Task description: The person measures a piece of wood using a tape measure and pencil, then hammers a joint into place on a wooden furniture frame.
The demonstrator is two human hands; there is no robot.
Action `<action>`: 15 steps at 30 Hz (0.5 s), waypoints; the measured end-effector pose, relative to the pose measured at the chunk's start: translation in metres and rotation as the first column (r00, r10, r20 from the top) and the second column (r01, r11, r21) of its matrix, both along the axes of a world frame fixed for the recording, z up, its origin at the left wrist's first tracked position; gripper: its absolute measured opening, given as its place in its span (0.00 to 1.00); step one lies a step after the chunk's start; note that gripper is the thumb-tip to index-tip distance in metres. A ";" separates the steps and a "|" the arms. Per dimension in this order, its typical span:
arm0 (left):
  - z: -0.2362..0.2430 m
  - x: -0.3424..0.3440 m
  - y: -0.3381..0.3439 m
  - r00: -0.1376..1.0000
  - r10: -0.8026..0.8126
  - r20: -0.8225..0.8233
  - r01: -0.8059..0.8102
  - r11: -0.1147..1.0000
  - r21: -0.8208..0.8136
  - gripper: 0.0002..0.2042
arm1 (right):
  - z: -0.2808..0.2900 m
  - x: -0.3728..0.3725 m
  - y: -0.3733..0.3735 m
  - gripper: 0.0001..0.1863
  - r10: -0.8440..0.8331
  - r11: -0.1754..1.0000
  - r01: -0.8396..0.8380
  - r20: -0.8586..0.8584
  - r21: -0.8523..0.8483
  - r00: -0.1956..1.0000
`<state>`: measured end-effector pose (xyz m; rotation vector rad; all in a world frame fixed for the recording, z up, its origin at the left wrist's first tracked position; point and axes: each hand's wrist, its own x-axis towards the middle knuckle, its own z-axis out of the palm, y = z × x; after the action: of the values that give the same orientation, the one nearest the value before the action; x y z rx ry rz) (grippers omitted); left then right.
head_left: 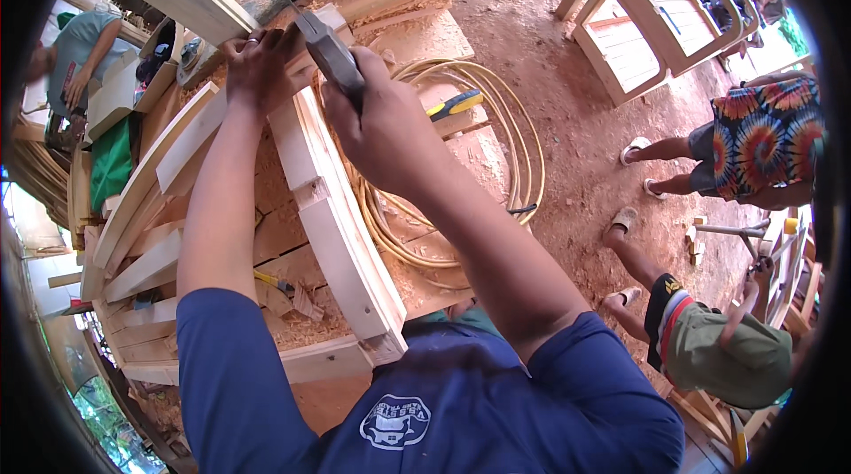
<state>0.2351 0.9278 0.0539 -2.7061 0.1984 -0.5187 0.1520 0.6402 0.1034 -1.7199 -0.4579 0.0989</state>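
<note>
While right fingers (370,71) grip one end, dark tool (328,53), near left fingers (251,47).

T-shirt (523,421): navy blue, short-sleeved. Left sleeve (232,345) and right sleeve (598,363): plain navy, loose, ending near the elbow. Emblem (396,422): white print, rounded outline, lettered. Ring (253,39): slim, pale, on left hand (259,73). Forearms: bare.

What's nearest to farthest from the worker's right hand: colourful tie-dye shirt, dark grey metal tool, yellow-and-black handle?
1. Dark grey metal tool: in the right hand.
2. Yellow-and-black handle: to its right.
3. Tie-dye shirt: far right.
</note>
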 end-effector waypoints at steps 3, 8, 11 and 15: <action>-0.003 -0.003 0.001 1.000 0.031 -0.001 -0.031 0.998 0.046 0.38 | -0.010 -0.035 -0.022 0.27 0.010 0.999 -0.011 0.036 0.037 0.999; -0.007 -0.006 0.009 0.993 0.108 -0.039 -0.104 0.991 0.088 0.36 | 0.007 -0.166 -0.156 0.37 0.064 0.991 -0.074 -0.100 -0.108 0.993; -0.002 -0.006 -0.005 0.994 0.103 -0.042 -0.099 0.991 0.093 0.36 | 0.012 -0.154 -0.156 0.38 0.076 0.994 -0.078 -0.024 -0.081 0.997; 0.001 -0.007 -0.004 0.998 0.057 -0.017 -0.055 0.995 0.080 0.38 | -0.010 -0.058 -0.063 0.27 0.035 0.998 -0.036 -0.022 -0.060 0.999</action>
<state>0.2284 0.9238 0.0546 -2.6313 0.1450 -0.4590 0.0944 0.5776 0.0939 -1.7687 -0.4743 0.1576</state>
